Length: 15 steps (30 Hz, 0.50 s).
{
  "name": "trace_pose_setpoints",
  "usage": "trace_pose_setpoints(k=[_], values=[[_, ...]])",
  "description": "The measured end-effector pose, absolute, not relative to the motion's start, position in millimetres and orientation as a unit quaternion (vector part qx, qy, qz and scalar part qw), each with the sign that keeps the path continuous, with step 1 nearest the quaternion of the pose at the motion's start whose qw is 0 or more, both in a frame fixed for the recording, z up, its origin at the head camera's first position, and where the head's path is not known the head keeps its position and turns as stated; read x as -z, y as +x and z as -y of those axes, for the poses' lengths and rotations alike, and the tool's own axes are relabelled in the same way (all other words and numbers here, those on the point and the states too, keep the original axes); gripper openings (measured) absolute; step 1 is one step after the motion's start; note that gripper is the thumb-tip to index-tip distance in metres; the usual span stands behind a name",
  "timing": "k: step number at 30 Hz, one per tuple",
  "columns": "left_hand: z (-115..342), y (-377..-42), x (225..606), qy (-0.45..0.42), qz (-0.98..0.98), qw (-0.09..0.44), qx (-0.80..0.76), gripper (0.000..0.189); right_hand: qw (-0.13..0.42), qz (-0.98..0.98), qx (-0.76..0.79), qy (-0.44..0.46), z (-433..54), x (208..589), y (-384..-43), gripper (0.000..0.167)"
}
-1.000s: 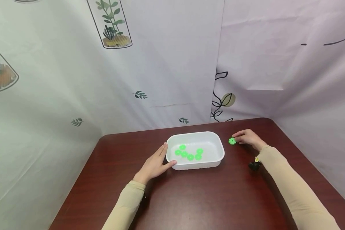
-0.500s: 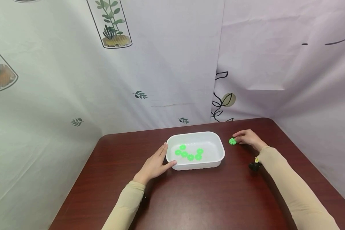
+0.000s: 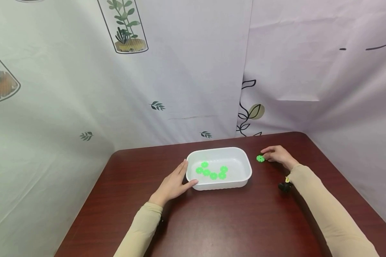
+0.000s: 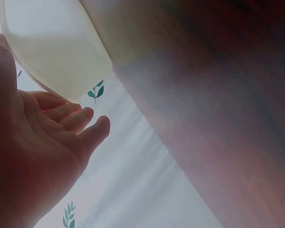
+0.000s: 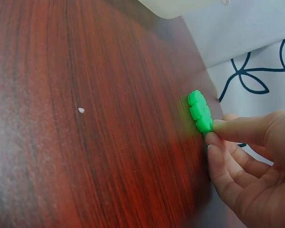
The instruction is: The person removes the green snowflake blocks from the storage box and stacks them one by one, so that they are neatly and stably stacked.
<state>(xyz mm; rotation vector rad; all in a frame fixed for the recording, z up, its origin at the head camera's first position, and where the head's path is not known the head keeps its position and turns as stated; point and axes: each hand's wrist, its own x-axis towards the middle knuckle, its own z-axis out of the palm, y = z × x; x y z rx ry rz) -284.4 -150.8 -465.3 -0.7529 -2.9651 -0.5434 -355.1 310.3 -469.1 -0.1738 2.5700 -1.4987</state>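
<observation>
A white plastic tub [image 3: 234, 184] stands near the back of the table, with several green snowflake discs [image 3: 213, 175] lying in it. My left hand [image 3: 172, 184] rests against the tub's left end, fingers fairly straight along the wall and thumb at the near rim. In the left wrist view, fingertips of the left hand [image 4: 52, 128] touch the tub's outer wall [image 4: 52, 52]. To the right of the tub, my right hand [image 3: 278, 155] pinches one green snowflake disc [image 3: 260, 158] by its edge. Close up, thumb and fingertips of the right hand [image 5: 247, 166] hold the tilted disc [image 5: 199, 111] low over the table.
The dark red wooden table [image 3: 212, 225] reaches the white printed cloth [image 3: 193, 89] behind it. A black object with a yellow piece [image 3: 284, 186] is at the right wrist. A small white speck [image 5: 81, 110] lies on the table in the right wrist view.
The disc between the right fingers has tipped flatter and sits very slightly lower, the right hand dipping a little with it. The left hand and the tub look unmoved.
</observation>
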Motion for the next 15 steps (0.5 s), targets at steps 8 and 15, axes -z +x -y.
trace_pose_setpoints(k=[8, 15], values=[[150.7, -284.2, 465.4, -0.243, 0.953, 0.015, 0.178, 0.096, 0.080, -0.861, 0.499, -0.055, -309.9, 469.7, -354.8, 0.034], [151.6, -285.0, 467.3, -0.241, 0.954, 0.017, 0.178, 0.097, 0.084, -0.859, 0.502, -0.056, -309.8, 469.7, -354.2, 0.035]])
